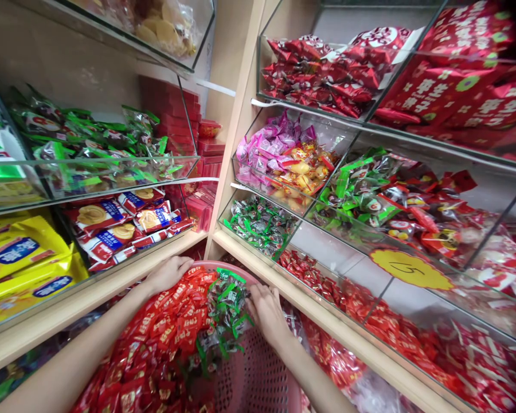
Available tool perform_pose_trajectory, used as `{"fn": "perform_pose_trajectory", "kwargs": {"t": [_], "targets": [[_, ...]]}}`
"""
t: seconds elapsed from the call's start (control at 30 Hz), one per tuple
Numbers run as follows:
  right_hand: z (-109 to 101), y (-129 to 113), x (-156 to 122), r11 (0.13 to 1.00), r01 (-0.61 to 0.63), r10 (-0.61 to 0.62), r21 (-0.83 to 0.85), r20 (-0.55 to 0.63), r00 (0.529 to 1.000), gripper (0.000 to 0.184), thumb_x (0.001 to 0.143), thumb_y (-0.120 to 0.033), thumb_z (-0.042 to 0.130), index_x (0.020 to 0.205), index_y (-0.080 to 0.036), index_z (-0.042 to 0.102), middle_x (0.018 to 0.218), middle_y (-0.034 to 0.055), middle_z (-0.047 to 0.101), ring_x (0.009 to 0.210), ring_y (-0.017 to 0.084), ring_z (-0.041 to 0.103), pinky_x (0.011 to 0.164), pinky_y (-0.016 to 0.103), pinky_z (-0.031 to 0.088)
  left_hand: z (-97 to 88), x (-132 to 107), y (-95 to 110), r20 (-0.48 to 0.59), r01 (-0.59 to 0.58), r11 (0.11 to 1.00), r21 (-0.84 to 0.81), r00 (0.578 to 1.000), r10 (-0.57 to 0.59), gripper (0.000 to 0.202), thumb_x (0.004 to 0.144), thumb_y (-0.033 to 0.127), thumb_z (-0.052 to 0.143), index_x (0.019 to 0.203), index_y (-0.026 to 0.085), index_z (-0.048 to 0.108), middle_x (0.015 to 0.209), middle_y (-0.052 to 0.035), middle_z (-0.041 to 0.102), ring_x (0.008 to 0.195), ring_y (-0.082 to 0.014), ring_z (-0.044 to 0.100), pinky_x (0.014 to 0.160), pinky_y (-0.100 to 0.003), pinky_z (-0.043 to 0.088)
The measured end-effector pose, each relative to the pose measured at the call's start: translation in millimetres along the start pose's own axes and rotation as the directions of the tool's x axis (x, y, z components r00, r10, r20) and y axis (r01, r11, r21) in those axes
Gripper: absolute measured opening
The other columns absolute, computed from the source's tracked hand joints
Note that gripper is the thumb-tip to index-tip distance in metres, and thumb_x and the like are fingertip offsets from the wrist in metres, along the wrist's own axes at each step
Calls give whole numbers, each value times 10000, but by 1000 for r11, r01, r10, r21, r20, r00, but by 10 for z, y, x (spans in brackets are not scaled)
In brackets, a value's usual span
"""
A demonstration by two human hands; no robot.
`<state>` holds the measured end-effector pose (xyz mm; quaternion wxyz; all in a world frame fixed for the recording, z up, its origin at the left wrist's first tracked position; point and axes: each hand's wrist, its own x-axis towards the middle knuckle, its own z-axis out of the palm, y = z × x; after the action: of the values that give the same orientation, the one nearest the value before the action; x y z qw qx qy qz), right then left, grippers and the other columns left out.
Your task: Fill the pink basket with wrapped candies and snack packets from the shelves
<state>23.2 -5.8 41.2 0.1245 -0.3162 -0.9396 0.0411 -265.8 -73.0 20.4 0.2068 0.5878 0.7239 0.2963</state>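
Observation:
A pink plastic basket (262, 367) with a perforated wall fills the lower middle of the view. My left hand (168, 275) is closed on its far rim at the left, fingertips near the shelf edge. On the right, my right hand (267, 312) curls its fingers over the same rim. Inside lie many red-wrapped candies (167, 321) on the left, with a smaller heap of green-and-clear wrapped candies (227, 304) beside my right hand. The basket's near side is cut off by the frame.
Two wooden shelf units meet in a corner ahead. Glass bins hold green-wrapped sweets (94, 137), red-and-blue biscuit packs (124, 223), yellow packs (21, 258), pink-wrapped sweets (270, 146) and large red bags (468, 86). A yellow price tag (410, 269) hangs at right.

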Motion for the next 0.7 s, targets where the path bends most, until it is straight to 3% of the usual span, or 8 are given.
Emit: {"fn": "perform_pose_trajectory", "kwargs": {"t": [0.17,0.33,0.53,0.7], "targets": [[6,-4,68,998,15,-15,-68,5,1000,172,877,-167,385,903,-189,554,930,56,574,867,187,515,789,325,345,-4,-6,-4,-23,29,999,-25,999,-30,455,798,531,321,809,209,642,817,-17,684,785,-214,602,774,-282,423],[-49,-48,52,991,4,-6,-136,-18,1000,127,846,-205,456,926,-193,555,950,66,554,918,211,489,786,336,356,-2,-6,-5,-23,40,999,-13,999,-40,447,806,523,312,824,217,637,820,-16,683,787,-213,605,784,-284,419],[-388,-132,124,997,56,-61,-56,-84,995,163,873,-285,423,919,-200,555,944,57,556,908,198,493,793,329,359,5,-2,2,-15,23,999,-32,1000,-23,440,804,506,309,794,205,631,798,-18,681,778,-210,604,753,-279,431],[-687,-34,609,996,64,-75,-61,-209,975,220,895,-214,343,973,-193,548,960,67,566,917,182,497,796,297,369,9,-4,-12,-40,27,999,-31,999,-28,430,795,498,327,817,213,648,819,-22,691,780,-221,610,758,-289,431]]}}
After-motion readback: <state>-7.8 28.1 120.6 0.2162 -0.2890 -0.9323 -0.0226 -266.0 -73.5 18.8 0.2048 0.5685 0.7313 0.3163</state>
